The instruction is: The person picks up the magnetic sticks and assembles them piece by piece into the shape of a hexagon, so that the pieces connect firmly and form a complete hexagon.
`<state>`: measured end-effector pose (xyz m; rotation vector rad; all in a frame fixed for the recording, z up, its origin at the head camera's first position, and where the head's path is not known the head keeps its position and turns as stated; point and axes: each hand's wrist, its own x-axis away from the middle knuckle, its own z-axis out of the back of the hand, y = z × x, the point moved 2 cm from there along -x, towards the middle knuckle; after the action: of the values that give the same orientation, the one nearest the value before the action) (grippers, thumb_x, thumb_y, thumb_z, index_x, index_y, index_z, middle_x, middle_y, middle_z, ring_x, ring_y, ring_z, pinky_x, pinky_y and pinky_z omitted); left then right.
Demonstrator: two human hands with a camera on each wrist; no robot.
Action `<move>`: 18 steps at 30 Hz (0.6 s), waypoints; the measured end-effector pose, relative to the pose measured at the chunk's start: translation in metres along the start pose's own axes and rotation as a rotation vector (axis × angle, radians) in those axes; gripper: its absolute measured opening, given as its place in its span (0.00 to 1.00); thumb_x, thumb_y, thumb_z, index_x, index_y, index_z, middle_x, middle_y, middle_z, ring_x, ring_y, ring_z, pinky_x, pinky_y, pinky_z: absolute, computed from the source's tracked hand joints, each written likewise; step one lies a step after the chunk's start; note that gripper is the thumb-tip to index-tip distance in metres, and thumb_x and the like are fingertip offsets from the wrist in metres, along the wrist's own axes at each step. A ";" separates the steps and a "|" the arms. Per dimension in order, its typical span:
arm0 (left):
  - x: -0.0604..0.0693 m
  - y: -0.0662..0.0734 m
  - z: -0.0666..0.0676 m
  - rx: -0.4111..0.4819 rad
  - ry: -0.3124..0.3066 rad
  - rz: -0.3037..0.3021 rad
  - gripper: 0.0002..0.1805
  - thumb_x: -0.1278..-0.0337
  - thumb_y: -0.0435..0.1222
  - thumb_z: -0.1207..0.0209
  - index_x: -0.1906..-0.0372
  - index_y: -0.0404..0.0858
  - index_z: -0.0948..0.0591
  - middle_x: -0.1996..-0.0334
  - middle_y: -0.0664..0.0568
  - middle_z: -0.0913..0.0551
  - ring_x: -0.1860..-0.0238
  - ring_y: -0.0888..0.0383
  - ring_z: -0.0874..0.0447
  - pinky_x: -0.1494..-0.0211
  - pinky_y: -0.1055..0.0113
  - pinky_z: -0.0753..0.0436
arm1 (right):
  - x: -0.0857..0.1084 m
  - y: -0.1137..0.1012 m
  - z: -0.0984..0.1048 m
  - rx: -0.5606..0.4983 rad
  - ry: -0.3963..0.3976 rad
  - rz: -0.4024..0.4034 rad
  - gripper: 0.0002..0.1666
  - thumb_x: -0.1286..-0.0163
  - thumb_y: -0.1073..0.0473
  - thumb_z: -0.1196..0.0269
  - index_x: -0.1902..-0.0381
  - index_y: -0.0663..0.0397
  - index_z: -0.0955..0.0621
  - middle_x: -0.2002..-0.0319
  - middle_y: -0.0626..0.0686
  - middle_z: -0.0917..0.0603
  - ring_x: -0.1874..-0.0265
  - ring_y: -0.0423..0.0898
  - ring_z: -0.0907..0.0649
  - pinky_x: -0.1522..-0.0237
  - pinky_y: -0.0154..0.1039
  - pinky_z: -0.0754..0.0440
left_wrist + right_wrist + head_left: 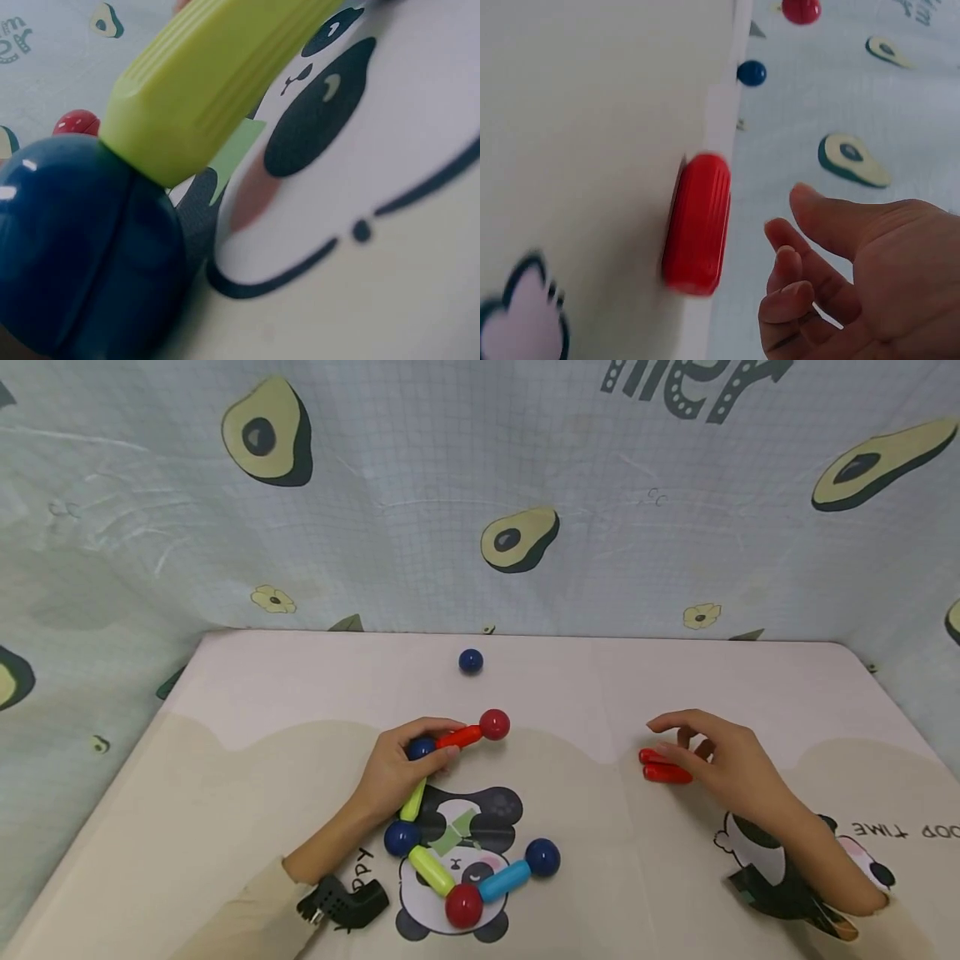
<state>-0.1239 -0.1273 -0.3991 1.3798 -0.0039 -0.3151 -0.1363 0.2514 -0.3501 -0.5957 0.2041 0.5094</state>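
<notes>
Head view: we list one chain (431, 870) of balls and rods on the pale surface (585, 693), bent in an open curve, a red ball (495, 724) at its far end. Left hand (401, 764): thumb and fingers pinching the chain about its upper blue ball (421, 748) and the adjoining red rod (461, 737). Right hand (723, 760): fingers bent, thumb and fingertips apart, near two loose red rods (667, 773) lying side by side. Also one loose blue ball (471, 661) by the far edge.

Left wrist view: we record a lime rod (210, 82) joined to a glossy blue ball (90, 247); the left hand's grip we cannot tell here.

Right wrist view: we note one ribbed red rod in front, the right hand apart from it, holding nothing.
</notes>
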 end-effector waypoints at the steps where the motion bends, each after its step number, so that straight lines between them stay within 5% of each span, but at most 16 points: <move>1: 0.000 0.000 0.000 -0.001 -0.001 0.000 0.15 0.42 0.31 0.37 0.49 0.37 0.18 0.65 0.46 0.20 0.72 0.51 0.21 0.65 0.67 0.19 | 0.003 0.004 0.001 0.005 -0.004 -0.017 0.20 0.43 0.68 0.30 0.52 0.47 0.18 0.68 0.41 0.22 0.70 0.35 0.28 0.73 0.26 0.26; 12: 0.001 0.000 -0.001 -0.006 0.002 0.012 0.15 0.42 0.31 0.37 0.49 0.38 0.18 0.65 0.46 0.20 0.72 0.51 0.21 0.66 0.67 0.20 | 0.012 0.027 0.006 -0.012 -0.165 -0.148 0.14 0.38 0.63 0.33 0.55 0.41 0.18 0.63 0.41 0.19 0.67 0.37 0.26 0.72 0.32 0.25; 18: 0.000 0.000 0.000 0.001 -0.001 0.007 0.15 0.42 0.30 0.37 0.49 0.37 0.18 0.64 0.46 0.20 0.71 0.50 0.21 0.66 0.67 0.19 | 0.012 0.028 0.005 -0.031 -0.180 -0.172 0.13 0.36 0.63 0.34 0.57 0.38 0.16 0.60 0.44 0.17 0.68 0.38 0.23 0.70 0.33 0.23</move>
<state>-0.1238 -0.1270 -0.3994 1.3808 -0.0100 -0.3100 -0.1398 0.2788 -0.3634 -0.5887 -0.0255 0.3978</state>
